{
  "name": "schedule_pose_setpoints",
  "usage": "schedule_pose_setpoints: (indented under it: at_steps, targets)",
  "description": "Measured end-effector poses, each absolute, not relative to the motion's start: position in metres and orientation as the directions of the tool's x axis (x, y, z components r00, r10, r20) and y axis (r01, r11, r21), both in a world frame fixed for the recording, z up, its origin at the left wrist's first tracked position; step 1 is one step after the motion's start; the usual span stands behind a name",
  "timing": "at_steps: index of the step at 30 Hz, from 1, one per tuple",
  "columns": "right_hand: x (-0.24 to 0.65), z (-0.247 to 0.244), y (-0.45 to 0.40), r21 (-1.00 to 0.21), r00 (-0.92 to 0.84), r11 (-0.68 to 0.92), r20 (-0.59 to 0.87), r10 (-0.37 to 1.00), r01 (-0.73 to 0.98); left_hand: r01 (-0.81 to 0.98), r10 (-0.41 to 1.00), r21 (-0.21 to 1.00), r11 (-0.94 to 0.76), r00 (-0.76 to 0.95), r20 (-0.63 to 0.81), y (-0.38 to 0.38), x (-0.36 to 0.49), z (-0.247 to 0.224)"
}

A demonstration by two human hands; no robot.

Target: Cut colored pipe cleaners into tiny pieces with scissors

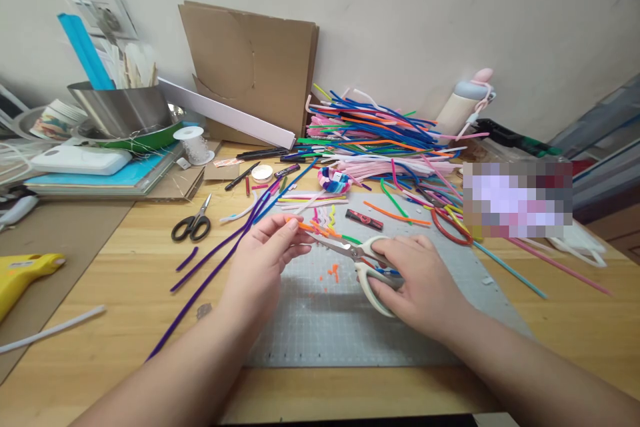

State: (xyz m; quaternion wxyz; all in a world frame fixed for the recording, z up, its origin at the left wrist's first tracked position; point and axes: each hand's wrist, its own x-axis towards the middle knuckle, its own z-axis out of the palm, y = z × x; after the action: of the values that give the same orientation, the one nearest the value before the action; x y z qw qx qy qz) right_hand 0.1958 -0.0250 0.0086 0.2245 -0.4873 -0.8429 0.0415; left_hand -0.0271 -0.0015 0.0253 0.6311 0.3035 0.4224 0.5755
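Between the thumb and fingers of my left hand is pinched an orange pipe cleaner, its free part pointing right. My right hand grips the pale handles of a pair of scissors. The scissor blades point left and lie along the orange piece near my left fingertips; whether they touch it I cannot tell. Below the blades, orange clippings are scattered on a grey cutting mat. Short pink and yellow wavy pieces lie just behind my left hand.
A heap of coloured pipe cleaners lies at the back. Purple pipe cleaners and black-handled scissors are to the left. Red-handled scissors lie right. A yellow glue gun sits at the left edge, cardboard against the wall.
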Motion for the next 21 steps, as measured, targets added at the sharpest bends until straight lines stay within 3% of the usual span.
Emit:
schedule_pose_setpoints:
  at_steps: [8, 21]
  targets:
    - [0.1997, 0.0084, -0.0203, -0.321, -0.370, 0.479, 0.346, 0.862, 0.817, -0.462, 0.983, 0.886, 0.048, -0.135, -0.124, 0.0021, -0.0280, 0.0227]
    - [0.1936, 0.0084, -0.0233, -0.305, -0.425, 0.493, 0.265, 0.866, 0.815, -0.487, 0.986, 0.865, 0.122, -0.042, -0.163, 0.0001, -0.0284, 0.0268]
